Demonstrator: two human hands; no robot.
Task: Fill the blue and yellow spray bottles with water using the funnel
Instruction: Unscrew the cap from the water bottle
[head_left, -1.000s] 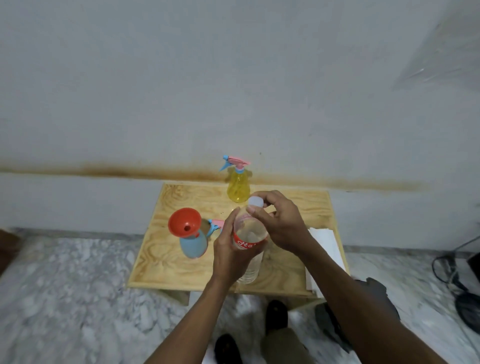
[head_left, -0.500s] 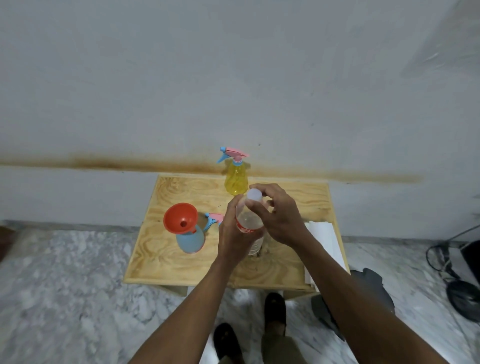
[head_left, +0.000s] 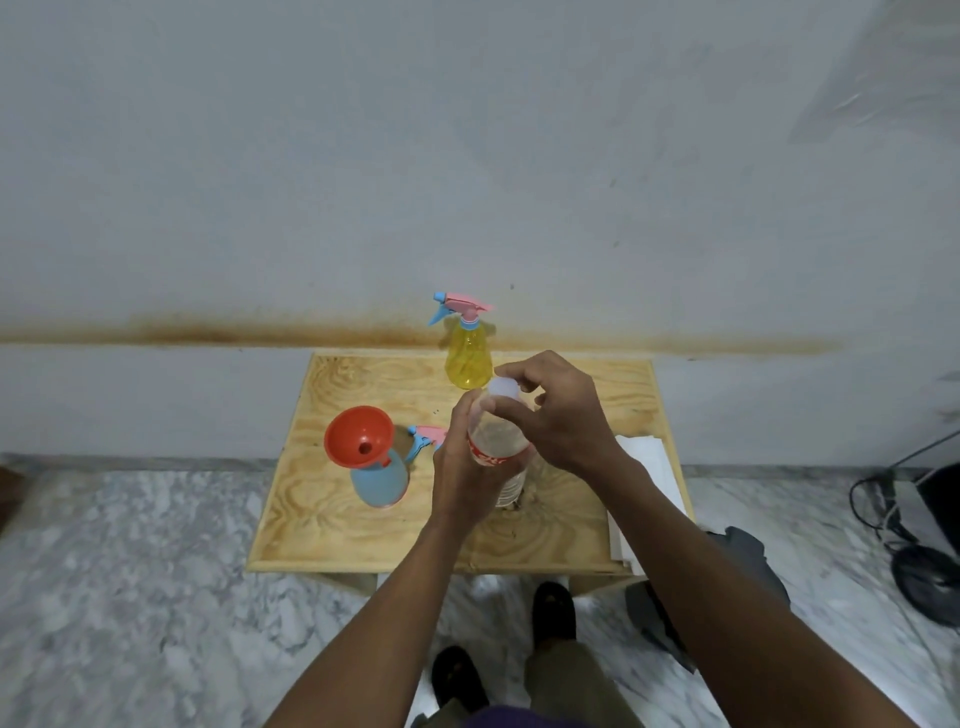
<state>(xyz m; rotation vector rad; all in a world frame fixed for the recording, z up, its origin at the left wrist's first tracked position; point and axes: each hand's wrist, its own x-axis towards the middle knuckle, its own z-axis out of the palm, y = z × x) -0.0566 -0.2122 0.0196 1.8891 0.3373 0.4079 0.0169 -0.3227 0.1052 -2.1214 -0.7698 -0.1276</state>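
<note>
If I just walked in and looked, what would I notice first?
Probably the two hands in the middle: the left hand holds a clear water bottle while the right hand pinches its white cap. Next, the bright orange funnel sitting in the blue spray bottle on the left of the wooden table. At the back stands the yellow spray bottle, its pink top on.

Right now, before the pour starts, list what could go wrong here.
1. The funnel sits tilted in the blue spray bottle; a fast pour could tip it and spill on the wooden table.
2. The left hand alone steadies the water bottle while the right hand works the white cap; a squeeze could slosh water out.
3. Spilled water could reach the white papers.
</note>
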